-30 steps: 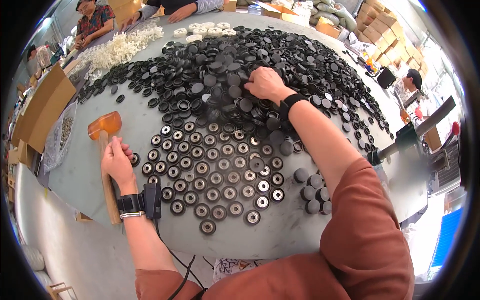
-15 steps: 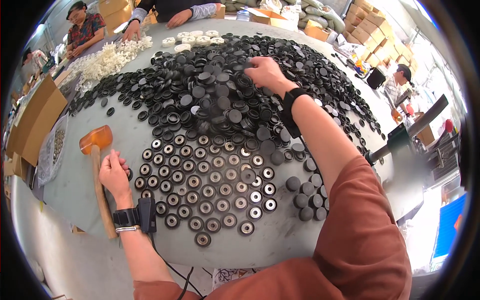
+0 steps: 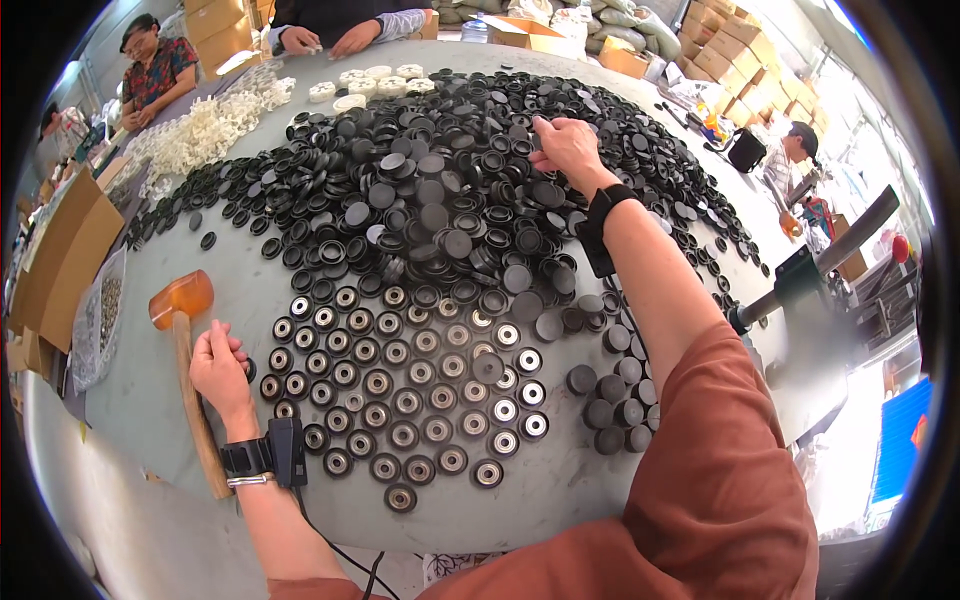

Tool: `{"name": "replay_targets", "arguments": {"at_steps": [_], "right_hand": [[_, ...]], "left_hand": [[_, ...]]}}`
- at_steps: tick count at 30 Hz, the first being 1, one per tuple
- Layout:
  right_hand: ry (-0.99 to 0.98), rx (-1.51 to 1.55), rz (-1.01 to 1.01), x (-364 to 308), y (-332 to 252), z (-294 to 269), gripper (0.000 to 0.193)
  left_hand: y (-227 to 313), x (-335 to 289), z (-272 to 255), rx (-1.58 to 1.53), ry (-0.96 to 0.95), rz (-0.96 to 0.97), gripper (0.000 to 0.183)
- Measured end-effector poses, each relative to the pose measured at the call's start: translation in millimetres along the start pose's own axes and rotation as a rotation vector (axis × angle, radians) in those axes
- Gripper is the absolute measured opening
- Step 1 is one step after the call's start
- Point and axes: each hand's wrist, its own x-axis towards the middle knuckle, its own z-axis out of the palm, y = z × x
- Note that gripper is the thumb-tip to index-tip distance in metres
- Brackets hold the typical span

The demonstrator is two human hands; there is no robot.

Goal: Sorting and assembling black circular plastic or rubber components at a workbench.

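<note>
My right hand (image 3: 568, 150) is over the far part of a big heap of round black plastic caps (image 3: 400, 190). Its fingers pinch a dark cap at their tips, partly lost against the heap. At the left, my left hand (image 3: 222, 372) is low beside the mallet, its fingers loosely curled and apart. A black round piece (image 3: 249, 369) shows at its edge; whether the hand touches it, I cannot tell. Between my arms many black rings with metal centres (image 3: 403, 434) lie in loose rows. One plain cap (image 3: 488, 368) sits among them.
A mallet with an amber head (image 3: 181, 297) and wooden handle lies at the left. Plain black caps (image 3: 612, 388) are grouped near my right forearm. A green press with a lever (image 3: 800, 275) stands at the right. White plastic parts (image 3: 215, 125) lie far left, near co-workers.
My right hand has moved right across the heap. The left hand keeps its place beside the mallet, its fingers a little more spread. The whole view has shifted slightly.
</note>
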Motion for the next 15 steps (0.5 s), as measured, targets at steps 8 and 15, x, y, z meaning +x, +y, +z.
{"name": "replay_targets", "arguments": {"at_steps": [8, 15], "right_hand": [[-0.014, -0.059, -0.008, 10, 8, 19, 0.022], [-0.161, -0.538, -0.391, 13, 4, 57, 0.038]], "left_hand": [[-5, 2, 4, -0.026, -0.005, 0.006, 0.026], [-7, 2, 4, -0.016, -0.013, 0.006, 0.026]]}}
